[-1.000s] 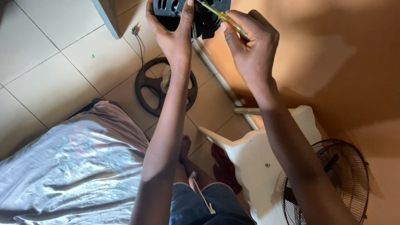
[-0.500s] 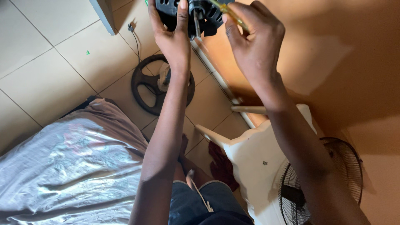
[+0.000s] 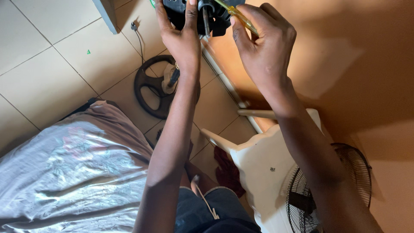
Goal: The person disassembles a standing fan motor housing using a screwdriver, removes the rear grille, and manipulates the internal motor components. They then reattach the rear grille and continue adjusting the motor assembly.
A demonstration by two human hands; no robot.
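Observation:
My left hand (image 3: pixel 181 36) grips a black fan motor housing (image 3: pixel 202 15) raised at the top of the view, its metal shaft pointing down toward me. My right hand (image 3: pixel 263 47) holds a yellow-handled screwdriver (image 3: pixel 239 17) whose end reaches the right side of the motor. Both arms stretch up from the bottom of the frame. The top of the motor is cut off by the frame edge.
A black round fan base (image 3: pixel 151 90) lies on the tiled floor (image 3: pixel 47 69) below the motor. A white plastic chair (image 3: pixel 263 164) and a wire fan guard (image 3: pixel 310 198) are at lower right. Silvery fabric (image 3: pixel 73 177) covers the lower left. An orange wall (image 3: pixel 366 64) fills the right.
The view has shifted slightly; both hands and the motor sit a little higher and more to the left in the frame. The grips are unchanged.

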